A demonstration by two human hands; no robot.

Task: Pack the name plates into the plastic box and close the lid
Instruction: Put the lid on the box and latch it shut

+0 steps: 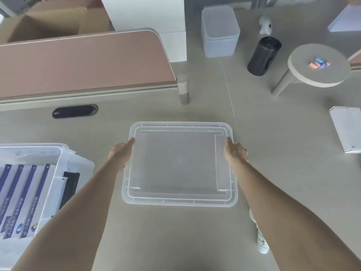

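A clear plastic lid lies flat in the middle of the table. My left hand grips its left edge and my right hand grips its right edge, fingers curled around the rim. At the lower left stands the clear plastic box, open on top. Inside it several name plates with blue and white stripes stand side by side. The box runs out of the frame on the left.
A pink desk divider runs along the back left, with a cardboard box behind it. A second clear tub, a black cylinder and a round stool stand at the back right. A white card and a white tube lie on the right.
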